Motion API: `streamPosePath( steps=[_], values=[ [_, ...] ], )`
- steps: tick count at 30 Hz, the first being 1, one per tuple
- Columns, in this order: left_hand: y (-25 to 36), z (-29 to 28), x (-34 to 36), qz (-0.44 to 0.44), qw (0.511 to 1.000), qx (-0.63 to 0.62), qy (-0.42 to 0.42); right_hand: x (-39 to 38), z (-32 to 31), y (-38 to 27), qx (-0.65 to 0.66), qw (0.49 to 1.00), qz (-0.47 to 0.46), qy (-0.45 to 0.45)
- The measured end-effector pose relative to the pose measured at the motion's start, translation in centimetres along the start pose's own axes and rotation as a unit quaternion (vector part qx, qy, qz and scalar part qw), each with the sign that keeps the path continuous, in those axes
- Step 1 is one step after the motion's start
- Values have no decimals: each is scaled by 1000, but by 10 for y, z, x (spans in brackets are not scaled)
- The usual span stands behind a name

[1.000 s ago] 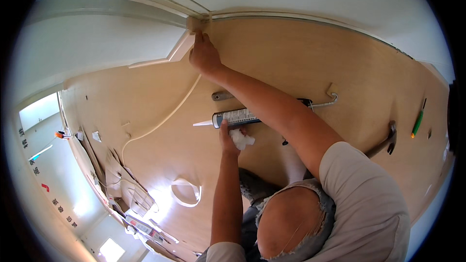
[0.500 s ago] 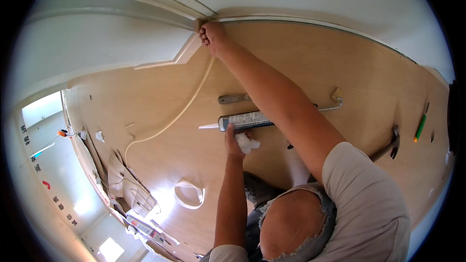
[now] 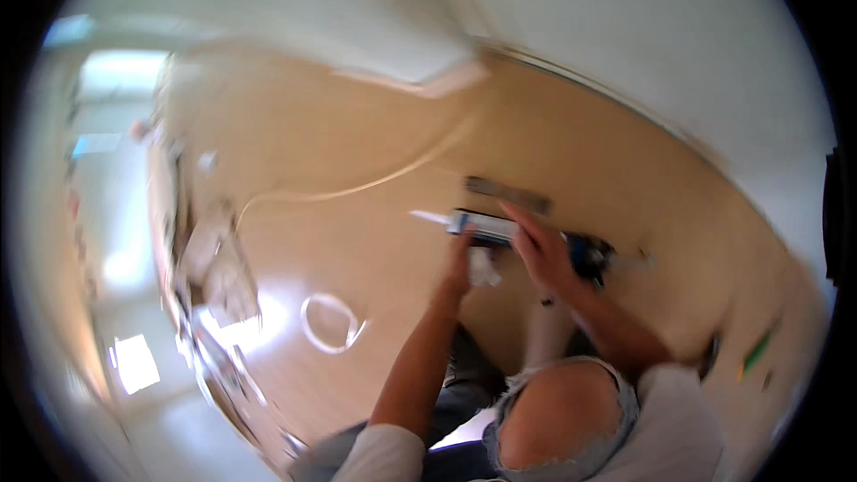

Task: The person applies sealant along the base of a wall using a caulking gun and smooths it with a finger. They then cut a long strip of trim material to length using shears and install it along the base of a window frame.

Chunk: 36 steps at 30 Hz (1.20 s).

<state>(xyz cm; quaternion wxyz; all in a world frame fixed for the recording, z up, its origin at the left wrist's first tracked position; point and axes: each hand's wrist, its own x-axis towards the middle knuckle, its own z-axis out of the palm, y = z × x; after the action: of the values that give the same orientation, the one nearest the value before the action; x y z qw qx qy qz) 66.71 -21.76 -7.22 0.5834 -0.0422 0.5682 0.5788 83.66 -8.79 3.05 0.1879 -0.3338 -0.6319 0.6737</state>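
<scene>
My left hand (image 3: 460,259) is closed around the front of a caulking gun (image 3: 489,228), which has a white pointed nozzle (image 3: 430,216) aimed left. Against the same hand is a crumpled white tissue (image 3: 485,268). My right hand (image 3: 543,254) is over the gun's barrel, its fingers stretched out and blurred by motion. I cannot tell whether it touches the barrel. Just beyond the gun a scraper (image 3: 507,193) lies on the wooden board floor (image 3: 375,223). The gun's dark rear part (image 3: 587,256) shows past my right hand.
A cream flexible strip (image 3: 357,186) curves over the floor from the wall corner. A white looped strip (image 3: 306,326) lies at the left, near cardboard scraps (image 3: 223,263). At the right are a partly hidden hammer (image 3: 711,355) and a green-handled tool (image 3: 757,354). White walls (image 3: 625,45) border the far side.
My right hand has left the far wall corner and come back to the caulking gun. The whole view has shifted and blurred. My left hand still holds the gun and tissue.
</scene>
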Motion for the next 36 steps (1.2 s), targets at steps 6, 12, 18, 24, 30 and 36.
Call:
streamPosePath(
  steps=[6,12,18,24,30,36],
  values=[
    [24,45,-26,-58,989,-28,136,-86,59,35,-226,966,4,-124],
    [11,62,-45,-85,984,-102,116,-107,48,40,-240,951,1,-197],
    [101,109,-30,30,968,-246,-45,-123,-15,145,-385,856,-296,-177],
    [193,115,-89,149,963,-216,-54,-66,-2,16,-523,833,-178,-15],
    [240,147,-116,220,969,-91,-60,-17,0,41,-591,793,-137,-55],
    [317,163,-102,484,775,383,-136,-73,-78,-38,-530,840,-105,45]
  ],
)
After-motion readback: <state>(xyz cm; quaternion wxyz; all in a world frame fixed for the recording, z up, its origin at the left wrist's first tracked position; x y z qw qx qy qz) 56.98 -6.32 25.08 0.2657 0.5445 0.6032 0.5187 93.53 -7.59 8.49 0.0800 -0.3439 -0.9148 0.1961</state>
